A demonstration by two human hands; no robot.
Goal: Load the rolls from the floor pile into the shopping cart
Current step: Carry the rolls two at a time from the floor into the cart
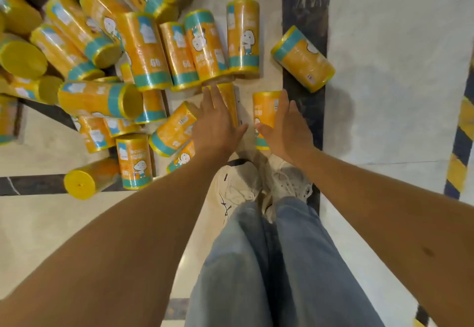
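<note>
Left hand (216,124) and right hand (287,126) hover, fingers straight and empty, over the nearest rolls (265,107) at 12 o'clock of the shoes (238,185), floor pile (143,49) spreading toward 10 o'clock; film-wrapped, judged light, firm, slippery: grip round mid-barrel.

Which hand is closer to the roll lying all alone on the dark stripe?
Right. The right hand is below the lone roll and slightly to its left, not touching it. The left hand is farther off, on the far side of the right hand.
</note>
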